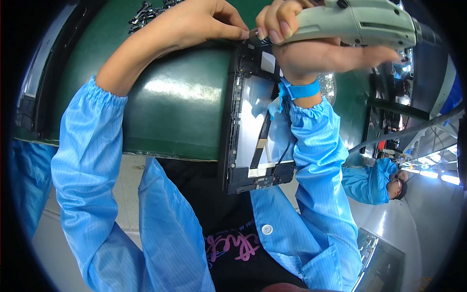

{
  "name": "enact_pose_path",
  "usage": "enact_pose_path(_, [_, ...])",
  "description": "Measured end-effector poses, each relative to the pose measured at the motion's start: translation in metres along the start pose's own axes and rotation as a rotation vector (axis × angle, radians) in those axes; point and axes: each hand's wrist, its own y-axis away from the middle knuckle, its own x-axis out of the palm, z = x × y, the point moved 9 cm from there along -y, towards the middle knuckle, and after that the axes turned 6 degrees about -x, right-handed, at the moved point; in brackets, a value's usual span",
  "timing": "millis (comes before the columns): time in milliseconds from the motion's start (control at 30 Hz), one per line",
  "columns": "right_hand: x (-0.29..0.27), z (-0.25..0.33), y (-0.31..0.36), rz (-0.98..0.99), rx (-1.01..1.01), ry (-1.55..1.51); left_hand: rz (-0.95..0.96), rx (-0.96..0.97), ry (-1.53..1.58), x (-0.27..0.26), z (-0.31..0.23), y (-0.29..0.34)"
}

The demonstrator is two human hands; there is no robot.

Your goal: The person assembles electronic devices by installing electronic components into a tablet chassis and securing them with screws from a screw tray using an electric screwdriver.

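Note:
A pale green electric screwdriver (350, 23) lies across the top right, its body slanting down to the left. My right hand (301, 53) is closed around its front end, with a blue wrist strap (304, 90) at the wrist. Below the tool is a black-framed flat device (250, 129), with silver plates and dark strips inside. It lies partly over the table's near edge. My left hand (211, 22) is at the device's far left corner, thumb and fingertips pinched together close to the tool's tip. What those fingertips hold, if anything, is too small to make out.
The table has a green top (180, 97). A pile of small black parts (146, 17) lies at the far left. Another dark-framed panel (36, 92) stands at the left edge. A grey cable (408, 127) crosses the right side, near a person in blue (367, 182).

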Motion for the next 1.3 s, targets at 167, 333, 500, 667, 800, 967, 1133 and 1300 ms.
enact_pose_path(167, [-0.005, -0.029, -0.007, 0.047, 0.055, -0.521, 0.015, 0.044, -0.005, 0.004, 0.006, -0.009])
enact_pose_path(333, [0.012, -0.015, -0.005, 0.085, 0.124, -0.392, -0.033, 0.110, -0.025, 0.006, 0.024, -0.015])
enact_pose_path(500, [-0.002, 0.008, -0.008, -0.023, -0.243, -0.402, -0.014, 0.127, 0.051, 0.007, 0.017, -0.015])
enact_pose_path(667, [-0.001, 0.010, -0.010, -0.005, -0.280, -0.092, -0.087, 0.029, 0.033, 0.003, 0.022, -0.013])
enact_pose_path(800, [0.000, -0.005, -0.013, 0.010, -0.214, -0.428, -0.088, 0.020, 0.029, 0.003, 0.020, -0.011])
enact_pose_path(967, [-0.001, 0.000, -0.012, -0.016, -0.318, -0.447, -0.114, -0.029, 0.007, -0.002, 0.029, -0.012])
enact_pose_path(1133, [-0.005, -0.003, -0.014, -0.024, -0.332, -0.535, -0.118, -0.043, 0.010, -0.001, 0.028, -0.014])
enact_pose_path(1300, [-0.002, 0.041, -0.008, -0.055, 0.044, 0.778, -0.136, -0.058, -0.038, -0.005, 0.028, -0.009])
